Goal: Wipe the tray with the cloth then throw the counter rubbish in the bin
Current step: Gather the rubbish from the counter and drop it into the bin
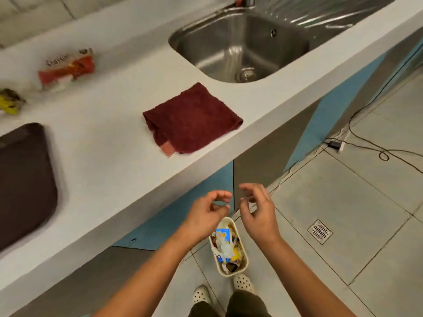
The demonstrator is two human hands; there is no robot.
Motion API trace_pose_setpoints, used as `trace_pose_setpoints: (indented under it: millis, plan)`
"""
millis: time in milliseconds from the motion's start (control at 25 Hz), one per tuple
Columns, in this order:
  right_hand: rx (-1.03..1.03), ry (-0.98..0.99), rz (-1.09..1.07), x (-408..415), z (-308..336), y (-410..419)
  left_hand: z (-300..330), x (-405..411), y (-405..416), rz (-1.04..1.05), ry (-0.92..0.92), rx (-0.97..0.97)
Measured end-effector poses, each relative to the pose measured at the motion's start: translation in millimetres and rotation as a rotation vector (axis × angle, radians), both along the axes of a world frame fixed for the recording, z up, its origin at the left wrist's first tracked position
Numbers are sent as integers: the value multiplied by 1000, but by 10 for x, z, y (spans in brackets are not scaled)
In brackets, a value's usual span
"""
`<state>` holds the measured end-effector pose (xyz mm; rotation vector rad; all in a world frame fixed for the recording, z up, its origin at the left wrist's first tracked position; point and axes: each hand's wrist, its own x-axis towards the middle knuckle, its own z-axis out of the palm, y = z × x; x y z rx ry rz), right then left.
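I have both hands out over the bin, which stands on the floor tiles just below the counter edge, by my feet. My left hand hangs with its fingers loosely curled and nothing between them that I can see; my right hand is the same, fingers relaxed and spread a little, holding nothing. The bin already has crumpled wrappers and a blue carton in it. The tray lies dark and flat at the left of the counter, and the red cloth sits folded between the tray and the sink, near the front edge, touched by neither hand. I judge that I am in the rubbish part of the job, with more to fetch: a red and white wrapper lies toward the back of the counter, and a yellow wrapper sits further left, just beyond the tray. To do this well, I would reach across with my left hand for the red and white wrapper first, pinch it by its bulk so loose bits do not scatter, gather the yellow one too, and carry both low and straight over the bin mouth before letting go, since the opening looks narrow and already fairly full.
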<state>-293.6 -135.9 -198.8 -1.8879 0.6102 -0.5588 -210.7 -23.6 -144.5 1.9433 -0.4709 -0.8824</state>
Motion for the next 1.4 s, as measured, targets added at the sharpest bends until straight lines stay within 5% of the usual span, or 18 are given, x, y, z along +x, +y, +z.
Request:
trace_pose_setpoints:
  millis: [240,480,1040,1400]
  plan:
    - [-168,-325,133,662,1066,-235,1131,262,-31,174,-177,-228]
    - [-208,-309,349,1536,1566,11,1676,770,358,418,-253,-270]
    - [-337,17,590,3377,1660,764,1472,2742,1779,789,-328,-111]
    - [-238,174,460,4619,1640,934,1114,4122,1864,576,-486,121]
